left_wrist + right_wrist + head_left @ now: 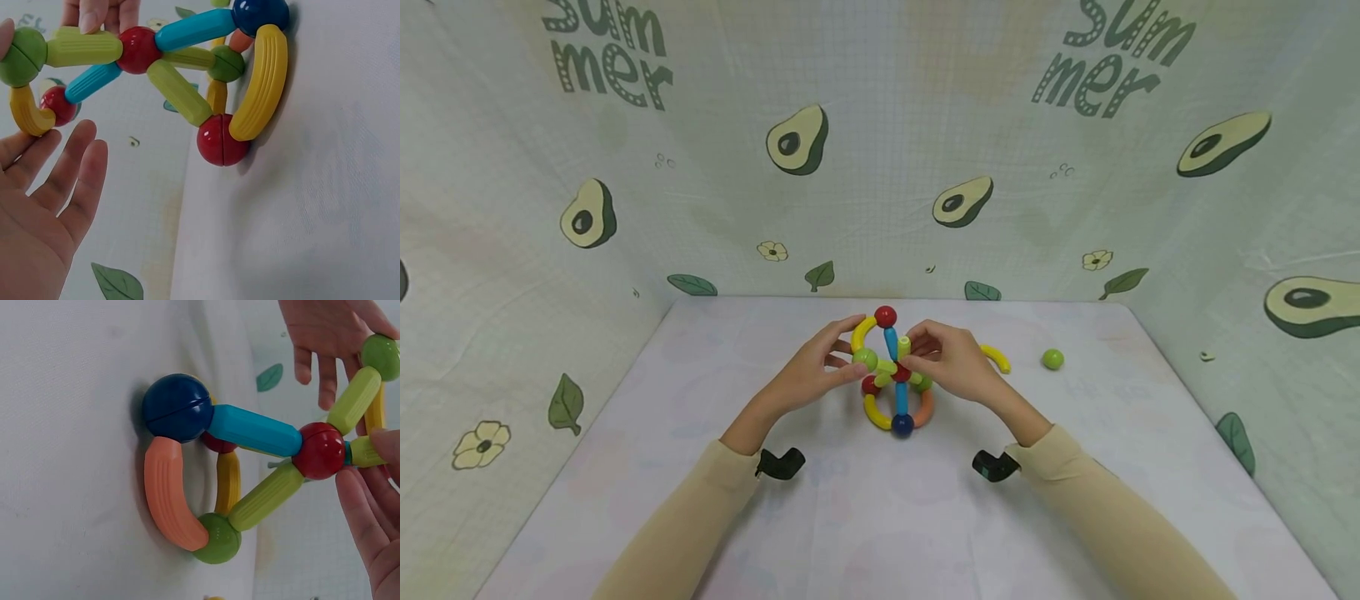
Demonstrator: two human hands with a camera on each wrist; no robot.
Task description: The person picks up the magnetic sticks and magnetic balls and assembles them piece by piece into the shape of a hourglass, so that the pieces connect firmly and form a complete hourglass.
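A magnetic ball-and-rod structure stands on the table, with a ring of curved rods, a navy ball (902, 425) at its front and a red ball (139, 50) at its centre. My left hand (808, 371) holds its upper left part, thumb on a green ball (865, 359) and fingertips against a yellow curved rod (26, 111). With thumb and fingers, my right hand (951, 360) pinches a light green rod (364, 452) that joins the central red ball. A blue rod (891, 342) runs up to another red ball (885, 317); an orange curved rod (167, 494) lies low in the ring.
Beyond the right hand a loose yellow curved rod (996, 358) lies on the white tabletop (880, 517), partly hidden by that hand. A loose green ball (1053, 359) rests farther right. Printed cloth (880, 242) hangs behind the table and on both sides.
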